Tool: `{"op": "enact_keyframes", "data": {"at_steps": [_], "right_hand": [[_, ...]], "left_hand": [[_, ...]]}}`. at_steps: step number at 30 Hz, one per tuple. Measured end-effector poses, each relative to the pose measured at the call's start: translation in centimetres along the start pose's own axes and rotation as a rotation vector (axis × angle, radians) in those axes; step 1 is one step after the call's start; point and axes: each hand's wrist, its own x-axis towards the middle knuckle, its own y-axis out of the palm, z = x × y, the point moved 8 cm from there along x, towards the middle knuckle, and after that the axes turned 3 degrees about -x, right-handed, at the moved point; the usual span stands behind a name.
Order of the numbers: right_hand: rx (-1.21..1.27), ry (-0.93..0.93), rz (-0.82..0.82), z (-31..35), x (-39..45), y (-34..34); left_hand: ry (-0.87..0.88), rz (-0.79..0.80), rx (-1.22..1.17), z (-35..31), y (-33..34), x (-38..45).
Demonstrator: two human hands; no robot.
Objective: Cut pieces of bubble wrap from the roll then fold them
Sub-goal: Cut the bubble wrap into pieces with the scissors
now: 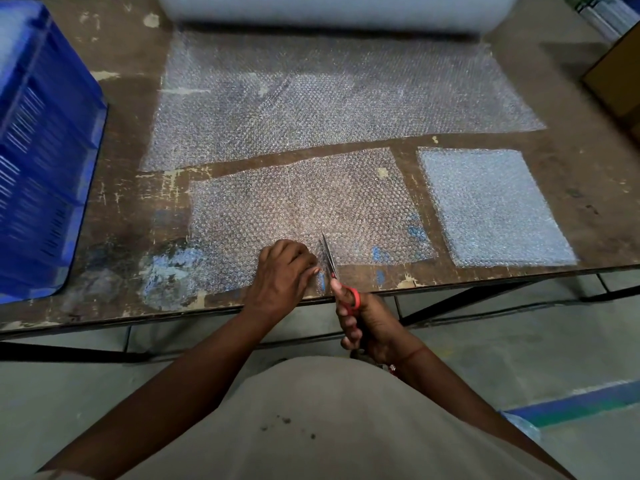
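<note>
Where table meets wall, blue crate point(41, 161).

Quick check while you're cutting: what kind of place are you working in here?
Probably a packing area in a warehouse or workshop. A big roll of bubble wrap lies on a worn wooden table, with a blue plastic crate on the left and part of a cardboard box on the right.

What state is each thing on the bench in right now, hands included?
Roll: at the table's far edge, partly unrolled, sheet flat.
Cut piece: flat, near edge lifted where the scissors enter.
Folded stack: lying flat on the right.
Scissors: blades in the cut piece's near edge.
Left hand: pinching the cut piece.
Right hand: gripping the scissors.
Blue crate: standing on the left.
</note>
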Motion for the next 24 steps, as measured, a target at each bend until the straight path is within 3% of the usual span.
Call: {"op": "enact_keyframes", "data": {"at_steps": [24], "right_hand": [[-0.007,-0.015,-0.013,3.0,1.2,1.0]], "left_hand": [[-0.077,0.037,-0.008,0.2,-0.2,0.0]]}}
